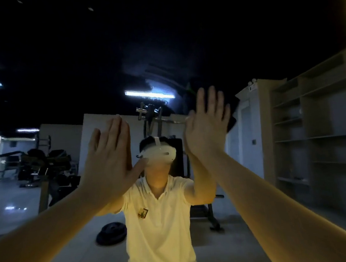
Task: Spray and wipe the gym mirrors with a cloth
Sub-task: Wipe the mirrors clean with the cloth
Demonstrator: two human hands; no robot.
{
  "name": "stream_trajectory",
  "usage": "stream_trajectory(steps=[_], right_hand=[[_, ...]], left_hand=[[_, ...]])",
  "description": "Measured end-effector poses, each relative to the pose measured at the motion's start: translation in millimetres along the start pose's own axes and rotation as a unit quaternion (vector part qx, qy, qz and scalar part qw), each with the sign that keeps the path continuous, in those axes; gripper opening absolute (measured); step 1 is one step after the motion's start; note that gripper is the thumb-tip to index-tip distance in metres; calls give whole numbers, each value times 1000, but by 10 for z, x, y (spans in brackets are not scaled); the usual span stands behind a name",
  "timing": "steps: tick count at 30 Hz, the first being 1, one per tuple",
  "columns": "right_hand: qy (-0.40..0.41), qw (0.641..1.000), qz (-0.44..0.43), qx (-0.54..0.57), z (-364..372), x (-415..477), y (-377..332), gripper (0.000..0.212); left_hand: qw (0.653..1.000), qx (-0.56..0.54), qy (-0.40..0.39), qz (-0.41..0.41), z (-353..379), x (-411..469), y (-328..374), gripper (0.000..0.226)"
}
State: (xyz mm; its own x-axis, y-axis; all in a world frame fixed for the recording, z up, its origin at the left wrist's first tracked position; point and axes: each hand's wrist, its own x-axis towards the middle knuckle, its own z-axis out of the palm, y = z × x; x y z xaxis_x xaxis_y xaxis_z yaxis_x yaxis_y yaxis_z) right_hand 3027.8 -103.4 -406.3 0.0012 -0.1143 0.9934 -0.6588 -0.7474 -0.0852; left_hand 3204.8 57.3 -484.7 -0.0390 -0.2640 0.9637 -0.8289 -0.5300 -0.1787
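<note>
**Mirror [55, 57]: palm smears likely**

Smears could be left on the mirror straight ahead, since the left hand [109, 156] and right hand [207, 127] are laid open, fingers straight, apparently flat against it; nothing is held, no cloth or spray is seen. A dim gym is reflected: shelving [315, 127], weight plates [111, 234], strip lights [149, 94].

Glossy mirror [180, 45], matt cloth shirt [158, 233]

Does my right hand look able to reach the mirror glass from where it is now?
Probably yes. The right hand is raised open, palm toward the mirror, nearly overlapping its own reflection, so it looks at or very near the glass. No arm or object crosses in front of it.
</note>
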Motion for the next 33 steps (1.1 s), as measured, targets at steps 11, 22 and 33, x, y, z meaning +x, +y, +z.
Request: stream_trajectory(steps=[11, 22, 33], right_hand=[[-24, 966, -256, -28, 96, 148, -432, 57], [-6, 1000, 5, -30, -172, 351, 1060, 61], [-60, 968, -242, -7, 64, -54, -355, 60]], left_hand=[[999, -12, 40, 0, -83, 177, 39, 90], [999, -17, 48, 0, 126, 358, 650, 95], [999, -34, 19, 5, 54, 276, 605, 91]])
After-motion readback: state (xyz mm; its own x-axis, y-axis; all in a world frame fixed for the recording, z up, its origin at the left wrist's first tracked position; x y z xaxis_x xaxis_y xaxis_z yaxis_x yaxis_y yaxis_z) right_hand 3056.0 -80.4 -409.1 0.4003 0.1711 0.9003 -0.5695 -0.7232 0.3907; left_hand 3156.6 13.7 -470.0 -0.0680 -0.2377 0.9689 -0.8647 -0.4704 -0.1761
